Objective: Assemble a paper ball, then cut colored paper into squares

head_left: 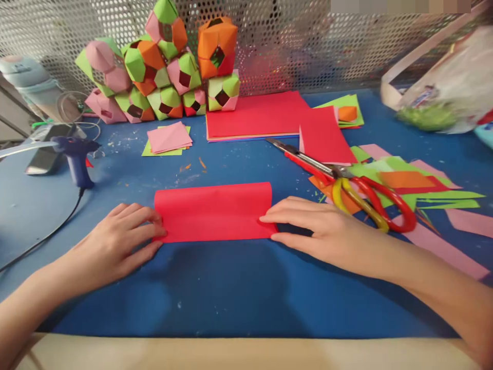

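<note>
A sheet of red paper [213,213] lies across the middle of the blue table, its far side curled over in a rounded bend. At the left end, my left hand [123,237] grips the paper's near corner, with the thumb at the near edge and the fingers closed on it. My right hand [311,223] holds the opposite end between thumb and fingers. Just past my right hand, red-and-yellow-handled scissors [370,203] and a box cutter [300,154] with red on it lie close together, partly overlapping.
Colourful folded-paper balls [165,77] are stacked against a perforated metal panel [277,46]. A blue glue gun [79,159] stands at left near a phone [44,154]. Pink squares [169,137], red sheets [254,115], paper scraps [408,180] and a plastic bag [450,87] lie around.
</note>
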`<state>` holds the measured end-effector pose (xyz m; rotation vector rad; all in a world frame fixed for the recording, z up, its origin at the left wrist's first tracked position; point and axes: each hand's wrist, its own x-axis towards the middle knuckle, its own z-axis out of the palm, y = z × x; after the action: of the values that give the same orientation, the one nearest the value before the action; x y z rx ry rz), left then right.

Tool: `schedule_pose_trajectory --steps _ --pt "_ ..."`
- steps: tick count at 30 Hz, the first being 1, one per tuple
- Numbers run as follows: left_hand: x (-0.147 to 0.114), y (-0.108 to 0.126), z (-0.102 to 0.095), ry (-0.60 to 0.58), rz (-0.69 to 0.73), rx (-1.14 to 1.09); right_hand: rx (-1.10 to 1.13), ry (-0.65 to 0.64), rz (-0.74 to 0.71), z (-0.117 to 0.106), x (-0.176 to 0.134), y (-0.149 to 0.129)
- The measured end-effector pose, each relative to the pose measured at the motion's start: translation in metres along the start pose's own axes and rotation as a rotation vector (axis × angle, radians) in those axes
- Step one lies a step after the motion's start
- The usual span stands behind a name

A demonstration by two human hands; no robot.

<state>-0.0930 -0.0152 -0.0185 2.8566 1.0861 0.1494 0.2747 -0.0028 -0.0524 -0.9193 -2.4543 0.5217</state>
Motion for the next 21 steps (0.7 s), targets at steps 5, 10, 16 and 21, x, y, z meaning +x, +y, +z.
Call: schedule_pose_trajectory --steps 5,10,16,21 --pt "0.000 0.000 0.000 0.007 0.000 0.026 0.012 0.007 -0.047 0.000 0.002 -0.001" --pt "0.001 0.004 0.000 0.025 -0.029 -0.022 -0.005 -0.033 -0.013 -0.004 -0.001 0.003" --pt "0.001 0.006 0.000 0.065 -0.047 -0.032 -0.019 -0.083 0.054 -0.013 -0.004 0.003" --pt "0.000 0.004 0.001 0.081 -0.025 -0.044 -0.019 -0.075 0.049 -0.015 -0.002 0.001"
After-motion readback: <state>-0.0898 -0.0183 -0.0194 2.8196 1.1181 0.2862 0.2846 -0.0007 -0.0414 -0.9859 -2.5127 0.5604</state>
